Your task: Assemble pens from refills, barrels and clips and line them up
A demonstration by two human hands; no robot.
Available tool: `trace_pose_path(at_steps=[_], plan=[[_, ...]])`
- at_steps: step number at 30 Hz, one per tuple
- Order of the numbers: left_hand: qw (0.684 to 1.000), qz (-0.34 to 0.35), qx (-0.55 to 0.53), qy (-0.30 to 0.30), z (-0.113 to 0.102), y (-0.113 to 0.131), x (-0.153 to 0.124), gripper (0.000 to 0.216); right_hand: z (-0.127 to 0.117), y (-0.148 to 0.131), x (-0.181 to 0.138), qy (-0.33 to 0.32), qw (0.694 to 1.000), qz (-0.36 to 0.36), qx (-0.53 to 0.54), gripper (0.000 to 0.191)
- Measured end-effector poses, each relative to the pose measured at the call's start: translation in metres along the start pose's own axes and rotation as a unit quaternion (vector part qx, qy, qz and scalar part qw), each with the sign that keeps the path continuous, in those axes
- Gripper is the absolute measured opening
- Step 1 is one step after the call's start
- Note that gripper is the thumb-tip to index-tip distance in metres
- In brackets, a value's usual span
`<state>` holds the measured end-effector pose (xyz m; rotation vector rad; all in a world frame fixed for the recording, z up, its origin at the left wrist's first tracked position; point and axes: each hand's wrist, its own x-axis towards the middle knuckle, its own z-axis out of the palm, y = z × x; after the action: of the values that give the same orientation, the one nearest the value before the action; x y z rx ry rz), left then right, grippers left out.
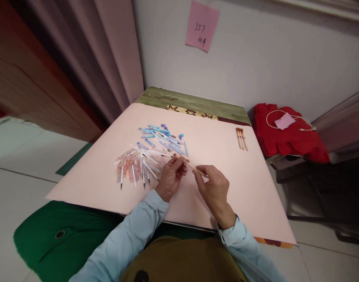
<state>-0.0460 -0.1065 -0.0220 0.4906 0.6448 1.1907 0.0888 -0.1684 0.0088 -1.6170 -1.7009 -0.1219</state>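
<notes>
Both hands grip one peach-coloured pen (pixel 191 166) over the near middle of the table. My left hand (pixel 171 176) is closed around its brown-capped end, and my right hand (pixel 212 185) pinches the opposite end. Just left of my left hand lies a fan of white pen refills (pixel 148 166) on clear, pink-printed wrappers (pixel 125 168). Beyond them are blue pen parts: patterned tubes (pixel 148 136), pale tapered barrels (pixel 176 148) and small dark-blue pieces (pixel 164 126). Three pens with brown tops (pixel 242 139) lie side by side at the right. My fingers partly hide the held pen.
A pale pink sheet (pixel 235 196) covers most of the table, whose green far edge (pixel 197 100) meets the wall. A red cloth-covered seat (pixel 285 137) with a white cord stands at right. A green stool (pixel 64 231) is at lower left, a pink curtain (pixel 117 51) behind.
</notes>
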Motion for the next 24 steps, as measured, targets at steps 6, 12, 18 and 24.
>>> trace_pose_path(at_steps=[6,12,18,24], plan=[[1.000,-0.007,0.002,-0.010,-0.0013,-0.0008,0.0001,0.024,-0.0009,-0.0002,-0.0003,-0.026,0.999,0.023,-0.019,0.025],[0.999,-0.012,0.019,-0.025,-0.0022,-0.0019,-0.0006,0.022,-0.0012,-0.0006,-0.0016,-0.045,0.995,0.042,-0.081,0.042],[0.999,-0.011,0.029,-0.017,0.0009,-0.0009,-0.0019,0.021,-0.0012,-0.0023,-0.0012,-0.097,0.988,0.109,-0.040,0.033],[0.999,-0.031,0.032,-0.026,0.0007,-0.0048,-0.0028,0.023,0.0046,-0.0061,-0.0040,-0.071,0.989,0.130,0.016,0.029]])
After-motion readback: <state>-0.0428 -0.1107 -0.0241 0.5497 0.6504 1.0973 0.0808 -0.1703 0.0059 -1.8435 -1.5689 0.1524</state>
